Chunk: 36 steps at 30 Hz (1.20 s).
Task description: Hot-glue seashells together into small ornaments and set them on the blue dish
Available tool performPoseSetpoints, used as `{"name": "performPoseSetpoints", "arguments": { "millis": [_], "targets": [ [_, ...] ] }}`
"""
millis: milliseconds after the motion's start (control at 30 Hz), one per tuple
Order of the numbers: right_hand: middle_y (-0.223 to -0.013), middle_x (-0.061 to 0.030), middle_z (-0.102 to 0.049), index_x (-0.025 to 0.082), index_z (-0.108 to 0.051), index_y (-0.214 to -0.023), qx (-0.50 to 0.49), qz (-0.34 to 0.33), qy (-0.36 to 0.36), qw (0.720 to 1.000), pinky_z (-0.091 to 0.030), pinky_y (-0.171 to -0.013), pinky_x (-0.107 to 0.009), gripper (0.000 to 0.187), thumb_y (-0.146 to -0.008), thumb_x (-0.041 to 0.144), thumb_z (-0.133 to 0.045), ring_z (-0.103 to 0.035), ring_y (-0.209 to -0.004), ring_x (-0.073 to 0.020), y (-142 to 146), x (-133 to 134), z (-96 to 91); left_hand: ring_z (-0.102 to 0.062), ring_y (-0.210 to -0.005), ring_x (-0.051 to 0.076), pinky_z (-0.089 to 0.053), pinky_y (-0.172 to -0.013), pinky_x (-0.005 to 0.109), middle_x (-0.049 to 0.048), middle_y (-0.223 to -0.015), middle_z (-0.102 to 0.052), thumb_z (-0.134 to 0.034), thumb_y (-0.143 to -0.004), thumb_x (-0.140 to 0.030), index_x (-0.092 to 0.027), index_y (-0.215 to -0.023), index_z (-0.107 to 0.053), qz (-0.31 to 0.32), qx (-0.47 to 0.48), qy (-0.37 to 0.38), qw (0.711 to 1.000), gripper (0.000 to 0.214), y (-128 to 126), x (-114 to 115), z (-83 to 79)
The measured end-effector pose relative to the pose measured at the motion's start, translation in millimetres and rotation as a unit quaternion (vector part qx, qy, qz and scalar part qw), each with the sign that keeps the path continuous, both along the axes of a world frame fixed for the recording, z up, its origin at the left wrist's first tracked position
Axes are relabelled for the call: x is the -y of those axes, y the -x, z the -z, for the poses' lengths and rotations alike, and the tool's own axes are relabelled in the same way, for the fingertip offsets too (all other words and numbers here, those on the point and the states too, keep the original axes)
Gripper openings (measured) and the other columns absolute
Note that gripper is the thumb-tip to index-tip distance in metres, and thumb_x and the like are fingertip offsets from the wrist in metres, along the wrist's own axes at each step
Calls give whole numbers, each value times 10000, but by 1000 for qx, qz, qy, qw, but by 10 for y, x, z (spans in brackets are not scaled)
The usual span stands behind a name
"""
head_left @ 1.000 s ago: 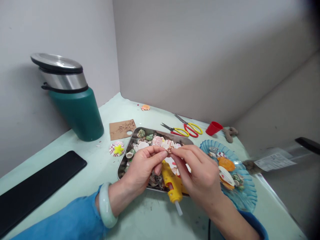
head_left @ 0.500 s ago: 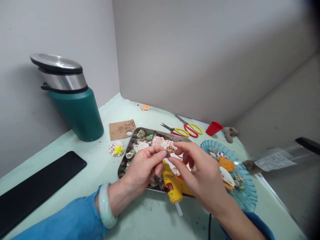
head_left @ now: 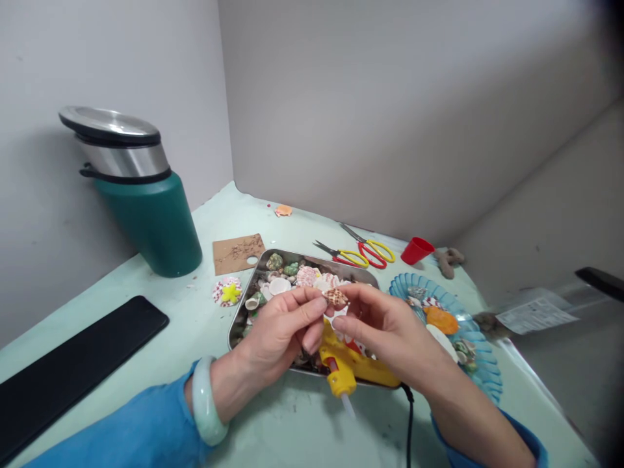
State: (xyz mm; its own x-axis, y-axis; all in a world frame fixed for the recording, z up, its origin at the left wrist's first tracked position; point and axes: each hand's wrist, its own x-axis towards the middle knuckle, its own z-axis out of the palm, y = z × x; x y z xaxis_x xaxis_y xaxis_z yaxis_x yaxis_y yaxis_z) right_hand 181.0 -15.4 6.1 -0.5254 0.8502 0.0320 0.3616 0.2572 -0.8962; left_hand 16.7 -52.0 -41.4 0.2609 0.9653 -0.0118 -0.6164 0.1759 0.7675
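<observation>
Shell (head_left: pixel 336 298), small, brown-speckled and pointed, is held up in mid-air over the tray, its left end pinched between the thumb and forefinger of the left hand (head_left: pixel 280 328). The right hand (head_left: pixel 402 335) is at the other end, its fingers curved and parted, the thumb apart from the forefinger and below the shell; whether a fingertip touches the shell, I cannot tell.

Just below the hands, a yellow glue gun (head_left: pixel 342 378) overlaps the near edge of the metal tray (head_left: pixel 249 286), with a pale glue stick (head_left: pixel 348 406) poking out of its back and a black cord (head_left: pixel 410 422) running down from its handle. Assorted shells (head_left: pixel 275 261) fill much of the tray, some green, some pink and white.

To the right, a blue scalloped plate (head_left: pixel 482 377) carries orange pieces (head_left: pixel 441 320) and more shells. Behind the tray lie two pairs of scissors, near a red cup (head_left: pixel 417 250). To the left are a brown card (head_left: pixel 231 257) and a speckled disc (head_left: pixel 219 292) bearing a yellow star (head_left: pixel 231 293). Farther left on the desk (head_left: pixel 195 325), a green bottle (head_left: pixel 153 221) stands behind a flat black object (head_left: pixel 92 357).
</observation>
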Motion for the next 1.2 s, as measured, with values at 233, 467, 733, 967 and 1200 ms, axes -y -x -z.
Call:
{"name": "performPoseSetpoints", "arguments": {
  "millis": [233, 467, 733, 967, 1200],
  "targets": [
    [-598, 58, -499, 168, -609, -807, -118, 35, 153, 981, -320, -434, -181, 256, -770, 407, -692, -367, -463, -48, 46, 13, -18, -363, -404, 49, -307, -471, 178, -56, -428, -464, -575, -889, -270, -137, -785, -578, 17, 18, 2, 1000, 169, -3, 37, -16],
    [-592, 55, -510, 183, -604, -769, -126, 63, 97, 985, -345, -414, -181, 229, -745, 390, -700, -398, -467, -62, 49, 7, -10, -383, -411, 55, -335, -474, 183, -43, -448, -482, -567, -891, -267, -137, -809, -601, 15, 22, 11, 1000, 158, 3, 7, 3],
    [-667, 28, -572, 176, -616, -763, -102, 84, 34, 991, -384, -494, -200, 166, -767, 333, -672, -467, -552, -86, 40, -25, 26, -427, -399, 91, -355, -466, 203, -39, -426, -499, -533, -899, -319, -177, -897, -609, -27, 3, 22, 999, 162, -12, 4, -11],
    [-680, 15, -583, 183, -619, -781, -62, 91, -4, 994, -421, -526, -232, 150, -785, 332, -639, -511, -584, -119, 27, -27, 83, -410, -408, 73, -343, -481, 198, -35, -428, -490, -561, -888, -346, -162, -774, -599, -44, -23, 16, 999, 220, -10, 0, -21],
    [-685, 14, -581, 185, -619, -788, -45, 100, -24, 994, -415, -545, -243, 137, -798, 321, -619, -501, -592, -122, 38, -2, 98, -402, -416, 67, -331, -483, 189, -46, -432, -483, -617, -857, -321, -161, -818, -628, -52, -21, 18, 998, 165, -7, 3, -8]
  ]
}}
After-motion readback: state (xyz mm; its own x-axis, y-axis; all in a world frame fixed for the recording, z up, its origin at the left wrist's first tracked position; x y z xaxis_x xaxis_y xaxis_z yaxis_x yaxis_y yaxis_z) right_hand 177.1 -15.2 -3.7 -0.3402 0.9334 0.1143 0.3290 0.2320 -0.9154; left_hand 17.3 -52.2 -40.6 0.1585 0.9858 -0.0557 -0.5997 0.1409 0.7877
